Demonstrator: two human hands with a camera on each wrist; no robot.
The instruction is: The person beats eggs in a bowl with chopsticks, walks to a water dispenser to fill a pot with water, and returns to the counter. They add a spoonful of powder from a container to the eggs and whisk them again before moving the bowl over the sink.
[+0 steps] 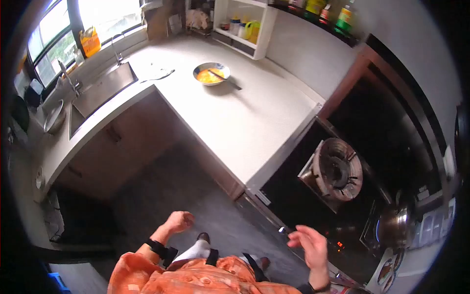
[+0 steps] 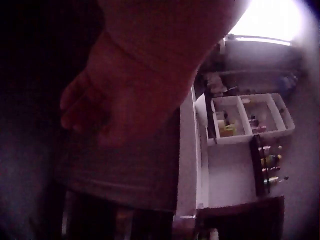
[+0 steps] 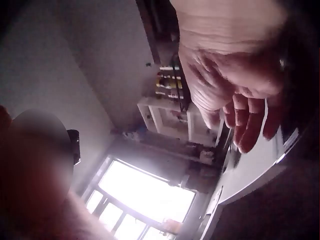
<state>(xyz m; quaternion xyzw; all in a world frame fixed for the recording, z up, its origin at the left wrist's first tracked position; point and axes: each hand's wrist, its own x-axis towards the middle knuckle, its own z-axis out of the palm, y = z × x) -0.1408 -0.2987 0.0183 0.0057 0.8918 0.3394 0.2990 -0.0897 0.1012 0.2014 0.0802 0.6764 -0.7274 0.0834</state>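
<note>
White counter runs in an L from the upper left of the head view to its middle. A steel sink (image 1: 100,90) sits under the window at the upper left, and a bowl (image 1: 211,73) of something yellow, with a dark utensil (image 1: 224,79) laid across it, stands near the top centre. At the right lies the black hob (image 1: 289,196) with its round burner (image 1: 338,169), and a steel pot (image 1: 395,224) sits at the lower right.

My left hand (image 1: 180,221), low and left of centre, is curled into a fist with nothing in it, above the grey floor and well apart from the counter. My right hand (image 1: 309,245), low and right of centre, has loose, spread fingers and is empty. It hangs over the hob's front edge, near the burner and not touching it.

A small red display (image 1: 339,244) glows just beside that hand, too small to read. The labels on the bottles (image 1: 320,10) along the top ledge are also too small to read.
</note>
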